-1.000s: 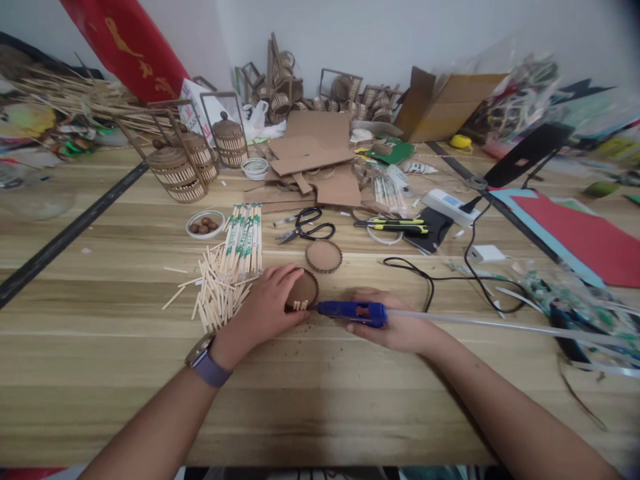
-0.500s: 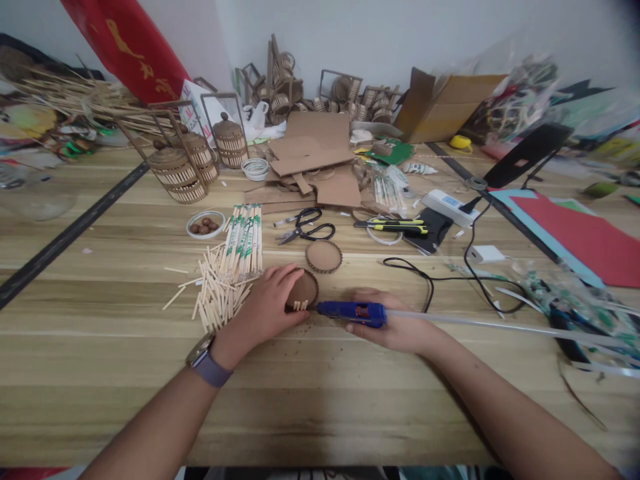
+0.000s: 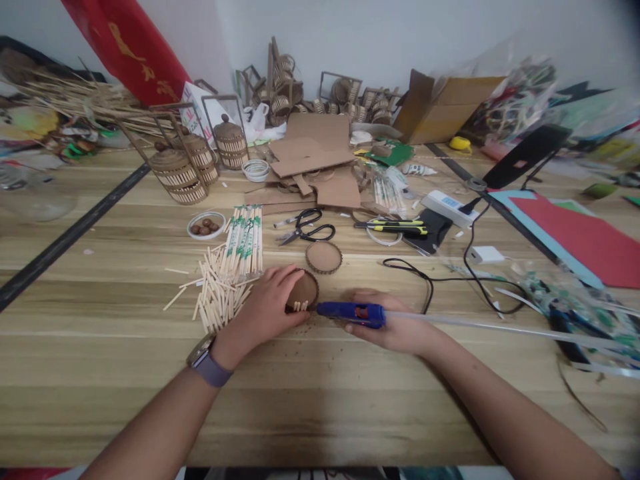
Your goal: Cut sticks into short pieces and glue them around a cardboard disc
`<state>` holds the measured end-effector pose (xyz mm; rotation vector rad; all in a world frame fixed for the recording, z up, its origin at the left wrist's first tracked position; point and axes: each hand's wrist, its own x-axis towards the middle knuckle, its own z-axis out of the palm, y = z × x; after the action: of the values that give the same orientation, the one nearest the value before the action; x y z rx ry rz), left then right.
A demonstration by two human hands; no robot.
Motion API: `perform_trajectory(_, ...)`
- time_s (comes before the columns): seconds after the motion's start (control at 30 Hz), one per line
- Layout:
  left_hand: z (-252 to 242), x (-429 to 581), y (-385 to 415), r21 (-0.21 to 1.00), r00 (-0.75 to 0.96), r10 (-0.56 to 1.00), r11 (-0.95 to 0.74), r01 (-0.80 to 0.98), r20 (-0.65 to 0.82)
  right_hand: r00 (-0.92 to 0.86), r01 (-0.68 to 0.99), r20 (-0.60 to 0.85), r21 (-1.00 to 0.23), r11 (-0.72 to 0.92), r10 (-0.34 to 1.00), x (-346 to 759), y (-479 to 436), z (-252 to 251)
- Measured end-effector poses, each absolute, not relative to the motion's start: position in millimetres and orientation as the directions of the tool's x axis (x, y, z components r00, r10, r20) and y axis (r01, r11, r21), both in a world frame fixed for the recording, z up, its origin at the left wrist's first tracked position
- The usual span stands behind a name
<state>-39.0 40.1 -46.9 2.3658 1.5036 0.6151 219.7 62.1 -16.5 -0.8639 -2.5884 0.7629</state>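
Note:
A round brown cardboard piece (image 3: 304, 291) lies on the table, with several short pale sticks (image 3: 301, 306) standing at its near edge. My left hand (image 3: 270, 301) curls round its left side, fingers on the far rim and thumb at the near edge. In my right hand (image 3: 390, 323) is a blue glue gun (image 3: 351, 313), a long clear glue stick (image 3: 475, 323) running out of its back to the right. The gun's nozzle meets the near right edge of the piece, beside the sticks. A second round cardboard piece (image 3: 324, 257) lies just behind.
Loose sticks (image 3: 220, 290) and wrapped chopsticks (image 3: 244, 239) lie left of centre, near a dish of brown balls (image 3: 206, 227). Behind are scissors (image 3: 313, 228), cutters (image 3: 395, 227) and cardboard sheets (image 3: 313, 150). A black cable (image 3: 450, 279) winds at the right; small lidded baskets (image 3: 177, 175) stand back left.

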Motion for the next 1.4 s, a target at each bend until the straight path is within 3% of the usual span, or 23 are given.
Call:
perform_trajectory(0.2,-45.3,-38.9,40.3,0.443,0.368,0.91,-0.414,0.795,0.189,-0.772,0.452,0.112,-0.595,0.665,0.625,217.4,61.3,-15.1)
perform_trajectory(0.33,-44.1,-38.7,40.4,0.45,0.366,0.912,-0.41,0.794,0.185,-0.693,0.499,0.094,-0.652,0.57,0.714,215.9,60.0,-18.4)
perform_trajectory(0.47,-46.1,-39.7,40.3,0.443,0.377,0.912,-0.407,0.798,0.159,-0.53,0.535,-0.018,-0.783,0.318,0.848,220.6,65.5,-17.3)
perform_trajectory(0.6,-43.9,-46.7,40.5,0.44,0.388,0.913,-0.403,0.803,0.127,-0.49,0.494,-0.214,-0.867,0.067,0.845,235.9,79.5,-10.8)
perform_trajectory(0.7,-28.5,-57.9,39.9,0.442,0.38,0.904,-0.427,0.789,0.195,-0.436,0.445,-0.359,-0.883,-0.15,0.825,247.3,88.3,-5.1)
perform_trajectory(0.77,-12.8,-66.6,38.7,0.452,0.267,0.928,-0.361,0.816,0.259,-0.434,0.411,-0.441,-0.873,-0.263,0.786,251.7,91.0,-1.1)
perform_trajectory(0.83,2.1,-74.3,37.4,0.441,0.043,0.975,-0.138,0.887,0.219,-0.433,0.409,-0.489,-0.855,-0.318,0.757,253.6,92.0,2.3)
perform_trajectory(0.93,14.1,-80.3,36.7,0.324,-0.096,0.992,0.065,0.944,0.081,-0.426,0.456,-0.53,-0.826,-0.331,0.733,254.7,93.0,3.4)
perform_trajectory(1.1,8.3,-71.7,38.8,0.103,0.15,0.982,-0.139,0.985,-0.115,-0.407,0.581,-0.54,-0.775,-0.247,0.737,258.4,96.2,-1.7)
perform_trajectory(1.23,4.8,-58.9,37.1,-0.047,0.172,0.962,-0.186,0.981,-0.212,-0.402,0.663,-0.363,-0.749,-0.006,0.841,261.3,97.0,-3.9)
perform_trajectory(1.4,12.1,-47.7,29.8,-0.153,0.08,0.98,-0.109,0.982,-0.185,-0.355,0.768,-0.16,-0.612,0.19,0.921,263.3,99.7,-9.1)
